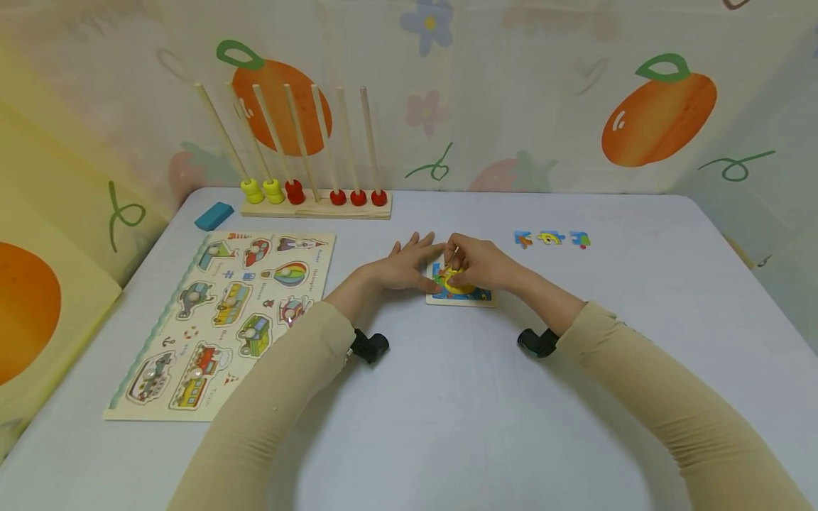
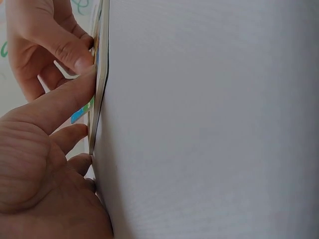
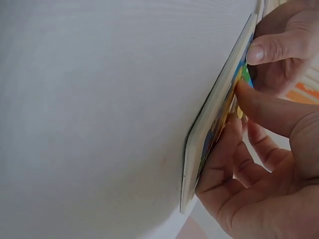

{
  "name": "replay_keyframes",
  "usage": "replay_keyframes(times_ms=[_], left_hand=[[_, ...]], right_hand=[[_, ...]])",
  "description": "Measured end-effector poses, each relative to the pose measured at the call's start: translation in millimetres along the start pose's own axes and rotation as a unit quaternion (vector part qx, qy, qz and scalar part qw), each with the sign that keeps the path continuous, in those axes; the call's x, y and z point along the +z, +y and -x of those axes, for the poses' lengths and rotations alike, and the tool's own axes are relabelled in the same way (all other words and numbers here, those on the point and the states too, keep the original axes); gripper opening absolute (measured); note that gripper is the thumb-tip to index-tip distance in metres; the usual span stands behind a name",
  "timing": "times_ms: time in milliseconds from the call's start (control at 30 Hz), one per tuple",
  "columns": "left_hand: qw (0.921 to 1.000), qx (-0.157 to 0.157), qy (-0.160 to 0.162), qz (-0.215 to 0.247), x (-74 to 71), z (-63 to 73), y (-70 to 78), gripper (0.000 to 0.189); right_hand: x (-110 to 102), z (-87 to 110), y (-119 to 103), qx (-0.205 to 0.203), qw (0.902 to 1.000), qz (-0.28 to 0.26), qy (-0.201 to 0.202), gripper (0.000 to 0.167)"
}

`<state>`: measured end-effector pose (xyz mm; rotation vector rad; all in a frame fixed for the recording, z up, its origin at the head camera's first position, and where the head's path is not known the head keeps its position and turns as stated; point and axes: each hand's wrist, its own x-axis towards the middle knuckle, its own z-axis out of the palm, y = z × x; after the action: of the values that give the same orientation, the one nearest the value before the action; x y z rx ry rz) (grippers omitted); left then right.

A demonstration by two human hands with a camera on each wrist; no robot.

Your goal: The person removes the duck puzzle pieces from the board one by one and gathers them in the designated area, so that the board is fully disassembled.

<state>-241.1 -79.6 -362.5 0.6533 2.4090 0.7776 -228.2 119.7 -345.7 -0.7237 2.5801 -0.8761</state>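
Observation:
A small jigsaw board [image 1: 441, 301] with a blue and yellow picture lies in the middle of the table. My right hand [image 1: 483, 264] is over its right part, fingers curled, pinching a yellow-and-green puzzle piece [image 3: 246, 74] between thumb and fingers. In the right wrist view the piece stands tilted up from the board's face. At the board's left side rests my left hand [image 1: 404, 270], fingers spread and fairly straight, its thumb on the board's left part. The left wrist view shows both thumbs close together at the board's edge [image 2: 102, 74]. Fingers cover much of the picture.
Several loose jigsaw pieces [image 1: 550, 238] lie in a row behind and right of the board. A large vehicle puzzle board [image 1: 220, 380] is at the left. Behind it are a blue block [image 1: 214, 216] and a wooden bead rack [image 1: 294, 211] with upright rods.

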Motion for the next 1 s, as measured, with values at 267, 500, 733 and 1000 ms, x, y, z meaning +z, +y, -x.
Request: replay_keyframes(times_ms=[267, 500, 733, 1000], left_hand=[[1.0, 0.0, 0.001, 0.003, 0.0, 1.9, 1.3, 0.085], [1.0, -0.002, 0.0, 0.002, -0.5, 1.6, 1.3, 0.085], [1.0, -0.003, -0.001, 0.005, -0.6, 3.9, 3.0, 0.085], [1.0, -0.003, -0.001, 0.002, -0.5, 3.3, 2.7, 0.084]], right_hand=[[1.2, 0.9, 1.1, -0.007, 0.9998, -0.019, 0.003, 0.014], [1.0, -0.4, 0.0, 0.019, 0.9997, -0.014, 0.0, 0.011], [0.4, -0.3, -1.6, 0.034, 0.999, -0.027, -0.007, 0.011], [-1.0, 1.4, -1.6, 0.042, 0.9978, -0.049, -0.012, 0.01]])
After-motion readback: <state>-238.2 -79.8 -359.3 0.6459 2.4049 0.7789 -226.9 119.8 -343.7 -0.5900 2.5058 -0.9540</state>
